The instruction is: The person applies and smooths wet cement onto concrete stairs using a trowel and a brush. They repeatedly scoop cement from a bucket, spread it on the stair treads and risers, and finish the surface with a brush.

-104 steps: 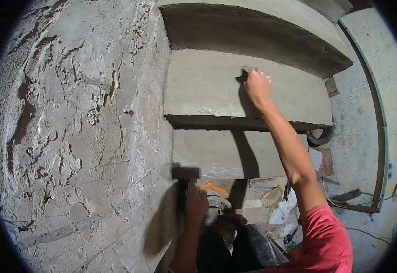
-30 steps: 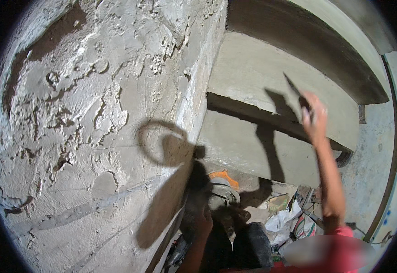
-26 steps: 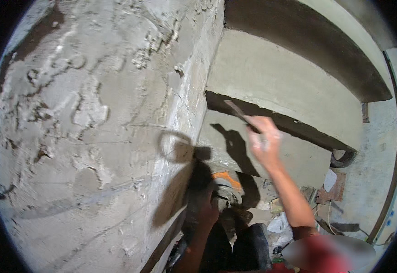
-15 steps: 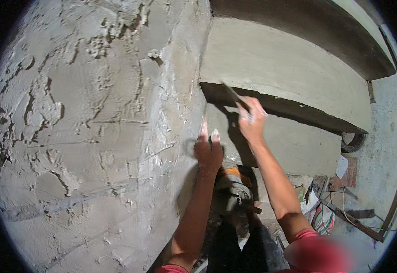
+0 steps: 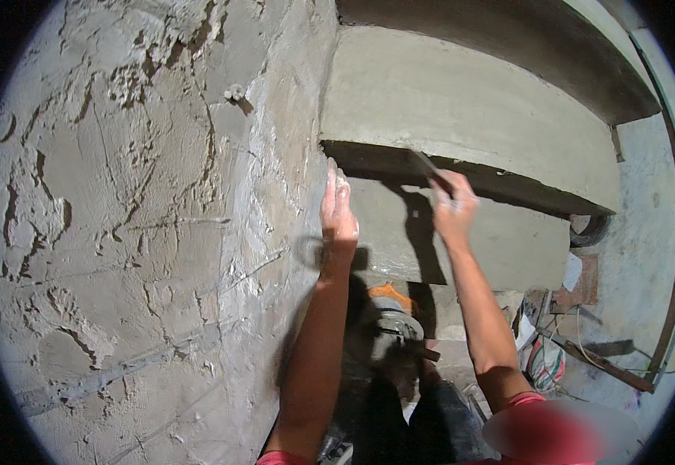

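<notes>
My left hand (image 5: 339, 208) reaches up beside the rough plastered wall (image 5: 159, 232), fingers stretched out close together. Its fingertips are at the inner corner where the wall meets the edge of a grey plastered step (image 5: 469, 97); whether they touch it I cannot tell. My right hand (image 5: 455, 208) is closed around a thin, narrow tool with a flat blade (image 5: 422, 161), perhaps a small trowel, its tip pointing up-left at the step's lower edge. Below that edge runs a dark recess (image 5: 500, 182), above a lower smooth grey surface (image 5: 508, 240).
Between my forearms stands a bucket (image 5: 395, 329) with something orange (image 5: 390, 293) at its top, near my dark-clad legs. On the right lie a dark ring (image 5: 590, 231), a striped sack (image 5: 545, 364) and a long dark bar (image 5: 601, 368). A darker overhang (image 5: 508, 46) spans the top.
My left hand has moved up toward the corner of the step's edge. My right hand and the tool have shifted right along the edge. The view has shifted slightly.
</notes>
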`<state>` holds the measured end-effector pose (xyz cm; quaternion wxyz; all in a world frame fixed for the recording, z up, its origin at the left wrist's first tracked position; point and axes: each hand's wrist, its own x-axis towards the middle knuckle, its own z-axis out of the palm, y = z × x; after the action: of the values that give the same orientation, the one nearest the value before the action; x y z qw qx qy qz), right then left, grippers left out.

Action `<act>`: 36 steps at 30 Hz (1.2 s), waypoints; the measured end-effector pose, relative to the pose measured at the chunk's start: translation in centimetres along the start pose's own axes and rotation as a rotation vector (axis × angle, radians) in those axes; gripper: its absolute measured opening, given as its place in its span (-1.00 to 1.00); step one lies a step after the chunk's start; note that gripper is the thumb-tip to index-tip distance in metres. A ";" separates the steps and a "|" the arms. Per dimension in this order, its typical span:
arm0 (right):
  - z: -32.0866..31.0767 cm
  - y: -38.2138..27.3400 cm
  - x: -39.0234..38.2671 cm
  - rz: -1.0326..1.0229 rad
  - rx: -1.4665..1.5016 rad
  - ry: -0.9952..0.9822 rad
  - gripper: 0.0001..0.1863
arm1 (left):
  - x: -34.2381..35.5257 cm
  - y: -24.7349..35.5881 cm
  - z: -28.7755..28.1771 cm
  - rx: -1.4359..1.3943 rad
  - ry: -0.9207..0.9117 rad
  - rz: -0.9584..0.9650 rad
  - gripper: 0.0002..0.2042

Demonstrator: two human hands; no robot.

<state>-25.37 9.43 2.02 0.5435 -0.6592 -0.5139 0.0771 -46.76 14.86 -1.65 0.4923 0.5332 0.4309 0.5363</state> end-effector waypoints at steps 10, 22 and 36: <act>2.9 -0.9 -0.5 -0.142 0.123 -0.335 -0.62 | 1.7 4.2 3.7 -0.365 0.024 -0.357 -0.32; -8.1 2.8 -1.0 0.040 -0.020 0.012 -0.76 | 1.7 4.3 3.8 -0.479 0.000 -0.340 -0.33; -13.8 7.6 -1.1 0.376 -0.114 0.157 -0.80 | 1.0 4.9 6.3 -0.481 -0.002 -0.410 -0.28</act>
<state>-12.19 0.70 0.97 0.5198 -0.7770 -0.3418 0.0965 -40.80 14.78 3.70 0.7026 0.3041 0.3899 0.5117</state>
